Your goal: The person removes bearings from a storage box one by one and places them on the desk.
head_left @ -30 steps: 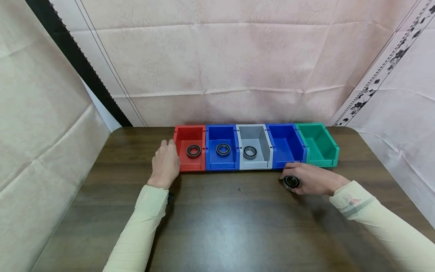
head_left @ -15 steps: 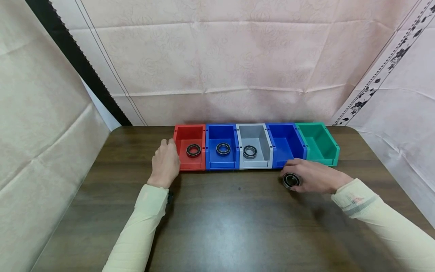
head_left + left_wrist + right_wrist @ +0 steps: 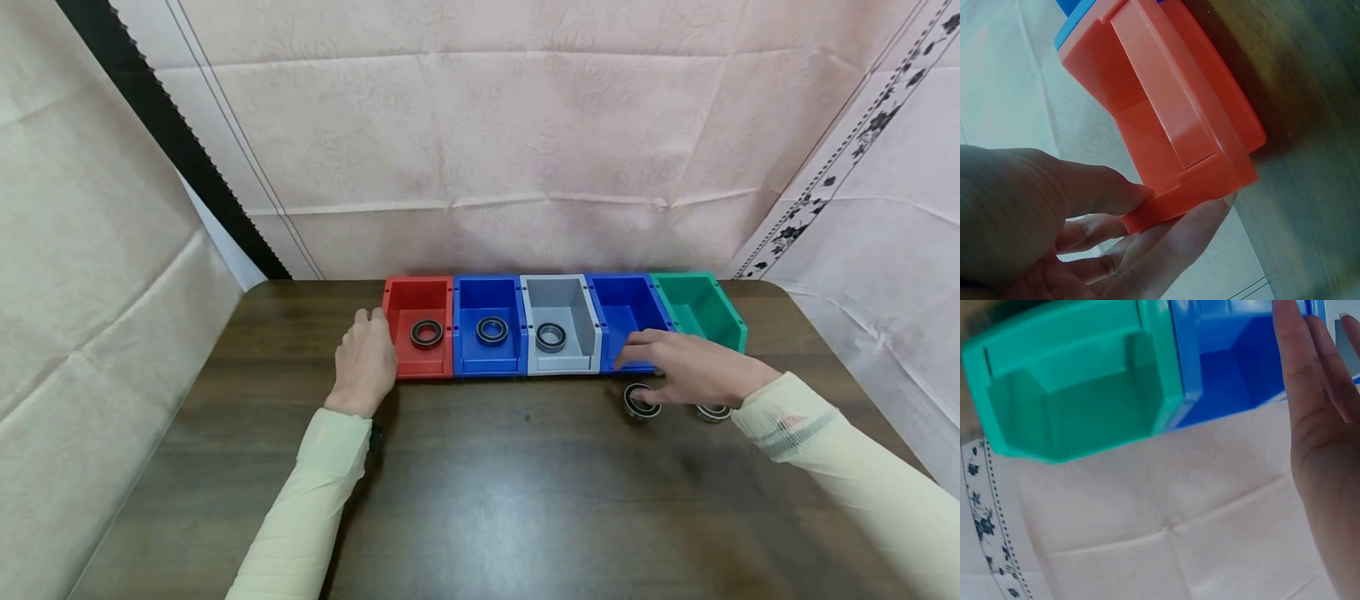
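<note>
My left hand (image 3: pixel 363 362) grips the side wall of the red bin (image 3: pixel 1160 119) at the left end of the row, thumb inside and fingers outside. My right hand (image 3: pixel 693 367) stretches its fingers toward the front of the right-hand blue bin (image 3: pixel 626 312). A black-and-silver ball bearing (image 3: pixel 637 412) lies before that bin, the thumb overlapping its upper edge. Partly hidden under the right wrist is a second bearing (image 3: pixel 712 415). In the right wrist view the straight fingers (image 3: pixel 1297 369) show beside the blue bin, with nothing between them.
One bearing (image 3: pixel 415 335) sits in the red bin, another (image 3: pixel 480 332) in the left blue bin (image 3: pixel 491 367), a third (image 3: pixel 540 338) in the grey bin (image 3: pixel 564 365). The green bin (image 3: pixel 697 308) ends the row. Cloth (image 3: pixel 480 133) hangs behind the wooden table (image 3: pixel 465 492).
My right hand has let go of the bearing, straightened its fingers and moved slightly up toward the bins. The second bearing has come into view under the wrist. The left hand stays put.
</note>
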`<action>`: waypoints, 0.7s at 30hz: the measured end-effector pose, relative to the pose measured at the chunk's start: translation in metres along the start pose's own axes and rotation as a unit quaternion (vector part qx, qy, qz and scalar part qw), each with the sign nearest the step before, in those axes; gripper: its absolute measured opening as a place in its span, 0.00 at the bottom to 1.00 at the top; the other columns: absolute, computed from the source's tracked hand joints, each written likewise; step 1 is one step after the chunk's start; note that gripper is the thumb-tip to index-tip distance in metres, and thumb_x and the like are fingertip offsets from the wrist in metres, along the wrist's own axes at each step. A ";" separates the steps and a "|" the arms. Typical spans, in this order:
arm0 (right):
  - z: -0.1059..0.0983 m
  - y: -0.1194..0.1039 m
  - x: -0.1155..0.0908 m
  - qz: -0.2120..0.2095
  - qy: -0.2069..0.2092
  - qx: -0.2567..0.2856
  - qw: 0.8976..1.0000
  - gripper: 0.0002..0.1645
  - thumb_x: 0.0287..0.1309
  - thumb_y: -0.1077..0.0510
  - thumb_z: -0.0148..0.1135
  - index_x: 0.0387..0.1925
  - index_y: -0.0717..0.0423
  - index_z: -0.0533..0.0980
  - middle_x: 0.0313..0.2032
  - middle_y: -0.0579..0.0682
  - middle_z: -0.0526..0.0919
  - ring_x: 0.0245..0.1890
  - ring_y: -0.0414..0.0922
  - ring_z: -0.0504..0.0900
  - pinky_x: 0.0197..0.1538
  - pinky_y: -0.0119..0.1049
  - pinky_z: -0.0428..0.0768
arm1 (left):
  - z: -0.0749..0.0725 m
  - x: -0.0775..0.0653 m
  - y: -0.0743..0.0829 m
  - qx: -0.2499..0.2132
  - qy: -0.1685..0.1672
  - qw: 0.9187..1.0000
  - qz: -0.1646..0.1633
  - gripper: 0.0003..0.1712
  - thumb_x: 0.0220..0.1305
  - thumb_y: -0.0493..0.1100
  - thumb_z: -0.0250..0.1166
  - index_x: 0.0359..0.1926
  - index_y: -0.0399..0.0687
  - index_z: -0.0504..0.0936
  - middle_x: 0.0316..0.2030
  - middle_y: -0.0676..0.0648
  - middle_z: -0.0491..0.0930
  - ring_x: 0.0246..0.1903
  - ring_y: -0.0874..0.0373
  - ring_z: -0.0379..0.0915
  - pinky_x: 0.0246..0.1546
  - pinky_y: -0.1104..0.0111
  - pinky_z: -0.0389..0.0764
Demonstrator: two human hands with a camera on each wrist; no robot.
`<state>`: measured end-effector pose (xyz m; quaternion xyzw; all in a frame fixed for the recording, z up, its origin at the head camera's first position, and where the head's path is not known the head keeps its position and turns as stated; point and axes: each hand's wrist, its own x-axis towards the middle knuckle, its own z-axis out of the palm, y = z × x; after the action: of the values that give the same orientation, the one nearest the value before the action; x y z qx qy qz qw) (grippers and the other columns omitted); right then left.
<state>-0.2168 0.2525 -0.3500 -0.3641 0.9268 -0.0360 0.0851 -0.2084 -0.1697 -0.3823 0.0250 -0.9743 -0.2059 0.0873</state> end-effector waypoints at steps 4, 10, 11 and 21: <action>-0.007 -0.003 0.005 -0.009 0.015 -0.014 1.000 0.25 0.56 0.46 0.75 0.54 0.47 0.83 0.54 0.49 0.83 0.54 0.52 0.84 0.55 0.53 0.86 | 0.000 -0.001 -0.001 -0.001 0.002 1.000 0.003 0.25 0.67 0.33 0.64 0.61 0.24 0.71 0.47 0.30 0.75 0.40 0.38 0.80 0.42 0.45 0.88; -0.017 -0.007 0.014 -0.008 0.027 -0.021 0.999 0.24 0.56 0.45 0.75 0.53 0.45 0.83 0.53 0.48 0.82 0.54 0.51 0.83 0.55 0.53 0.86 | -0.001 -0.001 0.000 0.002 0.005 1.000 0.005 0.26 0.66 0.33 0.65 0.61 0.24 0.71 0.48 0.29 0.75 0.41 0.37 0.81 0.43 0.46 0.88; -0.019 -0.008 0.015 -0.007 0.028 -0.022 0.999 0.24 0.56 0.45 0.75 0.54 0.45 0.83 0.54 0.48 0.82 0.55 0.52 0.83 0.55 0.55 0.85 | -0.001 -0.001 0.000 0.002 0.006 1.000 0.004 0.26 0.66 0.33 0.65 0.61 0.25 0.71 0.48 0.29 0.75 0.41 0.37 0.81 0.43 0.46 0.88; -0.034 -0.010 0.034 -0.013 0.032 -0.009 0.999 0.24 0.56 0.49 0.76 0.54 0.47 0.83 0.54 0.51 0.82 0.54 0.51 0.82 0.56 0.53 0.85 | -0.001 -0.001 0.000 0.004 0.001 1.000 0.003 0.27 0.65 0.32 0.66 0.62 0.25 0.71 0.49 0.29 0.75 0.42 0.37 0.81 0.43 0.46 0.88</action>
<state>-0.2405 0.2221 -0.3193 -0.3758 0.9244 -0.0404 0.0517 -0.2074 -0.1700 -0.3817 0.0225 -0.9751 -0.2021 0.0889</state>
